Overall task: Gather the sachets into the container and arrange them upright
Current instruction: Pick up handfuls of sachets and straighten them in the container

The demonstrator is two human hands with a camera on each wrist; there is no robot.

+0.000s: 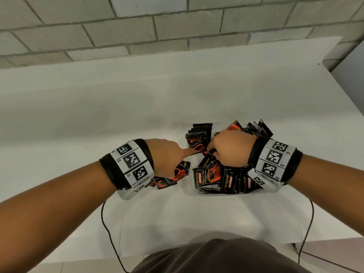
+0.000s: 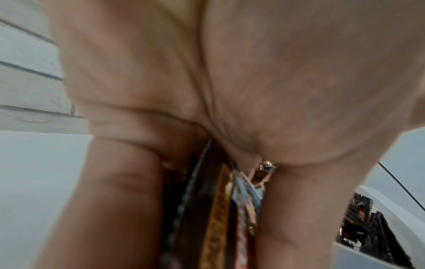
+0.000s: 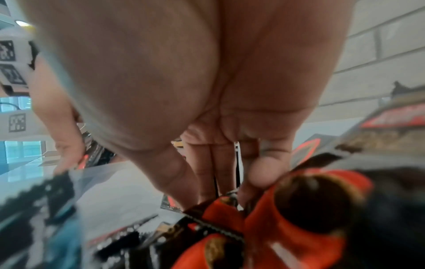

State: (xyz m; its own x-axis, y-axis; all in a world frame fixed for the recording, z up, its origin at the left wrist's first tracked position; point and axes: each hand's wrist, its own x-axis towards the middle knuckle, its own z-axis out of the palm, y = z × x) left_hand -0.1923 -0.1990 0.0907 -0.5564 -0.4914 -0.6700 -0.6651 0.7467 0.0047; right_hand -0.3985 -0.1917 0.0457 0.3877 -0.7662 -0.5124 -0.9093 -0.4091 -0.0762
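A clear container (image 1: 232,194) on the white table holds many black and red coffee sachets. A row of them (image 1: 199,136) stands upright at its far left; others (image 1: 208,176) lean loosely at the front. My right hand (image 1: 230,150) is inside the container, its fingers (image 3: 207,172) straight and pushed down among the sachets, beside one with a red cup (image 3: 287,227). My left hand (image 1: 177,160) is just left of the container and grips a bundle of sachets (image 1: 180,171) (image 2: 216,209) between fingers and thumb. Its index finger reaches to the upright row.
The table (image 1: 137,107) stretches bare to a grey block wall (image 1: 157,26) behind. Two thin black cables (image 1: 105,223) (image 1: 309,223) hang over the near edge. The container's wall (image 2: 377,197) shows at the right of the left wrist view.
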